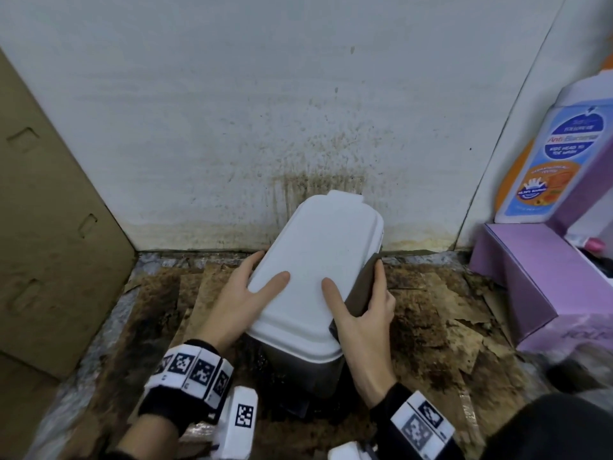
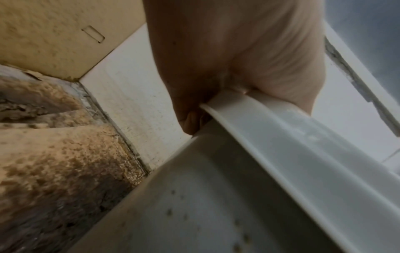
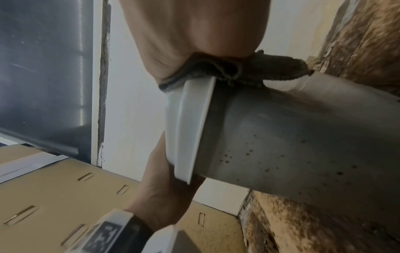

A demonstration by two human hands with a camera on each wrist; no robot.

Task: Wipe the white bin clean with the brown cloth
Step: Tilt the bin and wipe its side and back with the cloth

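The white bin (image 1: pixel 318 247) stands on the floor against the wall, lid closed, its grey-white body (image 3: pixel 303 137) speckled with brown spots. My left hand (image 1: pixel 255 277) grips the lid's left edge, thumb on top and fingers curled under the rim (image 2: pixel 281 145). My right hand (image 1: pixel 358 307) has its thumb on the lid and holds the brown cloth (image 1: pixel 363 287) against the bin's right side. In the right wrist view the cloth (image 3: pixel 270 68) is bunched under my palm at the lid's edge. The lower front of the bin is in shadow.
A cardboard panel (image 1: pixel 49 210) leans close on the left. A purple box (image 1: pixel 530 277) and a bottle-shaped display (image 1: pixel 544 144) stand to the right. The wall (image 1: pixel 298 127) behind is spattered with brown stains. Stained, torn cardboard (image 1: pixel 431 327) covers the floor.
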